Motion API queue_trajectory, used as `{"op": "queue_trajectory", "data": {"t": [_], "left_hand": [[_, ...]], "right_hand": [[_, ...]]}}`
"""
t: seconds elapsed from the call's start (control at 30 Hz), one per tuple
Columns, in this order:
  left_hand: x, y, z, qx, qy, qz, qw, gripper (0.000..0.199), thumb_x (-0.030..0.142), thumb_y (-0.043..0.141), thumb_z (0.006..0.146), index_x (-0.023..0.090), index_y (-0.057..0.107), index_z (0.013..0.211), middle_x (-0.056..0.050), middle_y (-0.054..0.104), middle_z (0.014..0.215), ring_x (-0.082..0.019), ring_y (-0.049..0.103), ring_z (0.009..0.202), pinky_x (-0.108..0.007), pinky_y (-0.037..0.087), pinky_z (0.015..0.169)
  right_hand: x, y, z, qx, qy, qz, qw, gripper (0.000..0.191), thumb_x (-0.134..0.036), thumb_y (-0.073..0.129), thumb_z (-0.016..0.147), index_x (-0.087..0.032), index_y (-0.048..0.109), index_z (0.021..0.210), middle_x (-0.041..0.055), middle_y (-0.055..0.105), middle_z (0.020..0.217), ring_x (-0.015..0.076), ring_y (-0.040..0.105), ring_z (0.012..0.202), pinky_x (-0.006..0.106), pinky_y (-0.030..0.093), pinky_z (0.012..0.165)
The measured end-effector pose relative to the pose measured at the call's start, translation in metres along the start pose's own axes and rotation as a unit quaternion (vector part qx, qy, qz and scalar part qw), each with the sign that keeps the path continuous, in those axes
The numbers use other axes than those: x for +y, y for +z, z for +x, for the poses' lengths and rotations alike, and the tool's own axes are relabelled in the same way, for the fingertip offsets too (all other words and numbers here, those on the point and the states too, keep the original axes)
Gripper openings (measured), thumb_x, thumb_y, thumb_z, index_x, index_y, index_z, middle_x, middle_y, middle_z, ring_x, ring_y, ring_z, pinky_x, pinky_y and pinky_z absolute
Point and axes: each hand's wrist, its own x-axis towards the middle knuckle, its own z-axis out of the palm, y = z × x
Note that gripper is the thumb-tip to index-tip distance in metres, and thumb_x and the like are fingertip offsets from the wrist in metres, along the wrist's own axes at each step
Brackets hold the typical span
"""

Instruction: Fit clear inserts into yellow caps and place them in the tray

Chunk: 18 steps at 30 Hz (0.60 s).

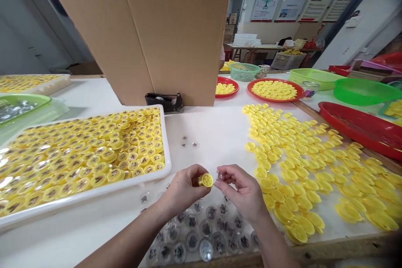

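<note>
Between the thumb and fingers of my left hand (186,184) is a small round yellow plastic cup (206,180), its face turned toward my right hand. My right hand (240,186) pinches a small clear disc with a dark print (219,174), partly hidden by the fingers. The two pieces are close together but apart. Below both hands, many clear discs with dark pictures (205,228) lie on the white table. To the left stands a white tray (168,150) filled with yellow pieces that bear printed clear tops. Loose yellow pieces (289,167) spread over the table at the right.
A tall cardboard sheet (169,33) stands behind, with a black tape dispenser (165,101) at its foot. Red plates (298,92) of yellow pieces, a red tray (361,127) and green baskets (358,92) sit at the right. A wooden edge (320,249) borders the table's front.
</note>
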Motion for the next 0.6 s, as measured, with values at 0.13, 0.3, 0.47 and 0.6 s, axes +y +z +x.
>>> {"op": "queue_trajectory", "data": {"t": [0.13,0.3,0.47,0.6], "left_hand": [[-0.006,-0.007,-0.020,0.028,-0.007,-0.017,0.999,0.021,0.019,0.063,0.067,0.016,0.058,0.087,0.002,0.057,0.071,-0.008,0.044,0.057,-0.020,0.032,0.051],[-0.009,-0.014,-0.028,0.030,-0.022,-0.015,0.999,0.030,0.016,0.065,0.063,0.016,0.060,0.092,0.002,0.061,0.074,-0.009,0.046,0.058,-0.019,0.034,0.051],[-0.016,-0.026,-0.030,-0.070,-0.005,-0.130,0.989,0.030,0.015,0.056,0.071,0.016,0.066,0.099,0.003,0.055,0.066,-0.008,0.043,0.056,-0.019,0.031,0.050],[-0.014,-0.032,-0.030,-0.095,-0.030,-0.157,0.983,0.036,0.012,0.047,0.071,0.018,0.067,0.100,0.001,0.061,0.072,-0.009,0.051,0.059,-0.020,0.037,0.053]], "right_hand": [[-0.014,0.016,-0.009,-0.068,-0.039,-0.075,0.994,0.023,-0.017,0.065,0.080,-0.022,0.061,0.102,0.0016,0.062,0.085,0.0126,0.060,0.070,0.024,0.052,0.063],[-0.027,0.023,-0.011,-0.134,-0.074,-0.151,0.977,0.031,-0.014,0.062,0.083,-0.023,0.059,0.112,0.0026,0.061,0.088,0.0129,0.061,0.071,0.025,0.051,0.066],[-0.033,0.024,-0.006,-0.163,-0.090,-0.194,0.963,0.034,-0.013,0.063,0.083,-0.023,0.059,0.115,0.0022,0.061,0.086,0.0134,0.061,0.072,0.025,0.051,0.067],[-0.038,0.027,-0.002,-0.168,-0.096,-0.218,0.956,0.035,-0.013,0.061,0.084,-0.023,0.058,0.117,0.0032,0.063,0.090,0.0138,0.063,0.074,0.025,0.052,0.068]]}}
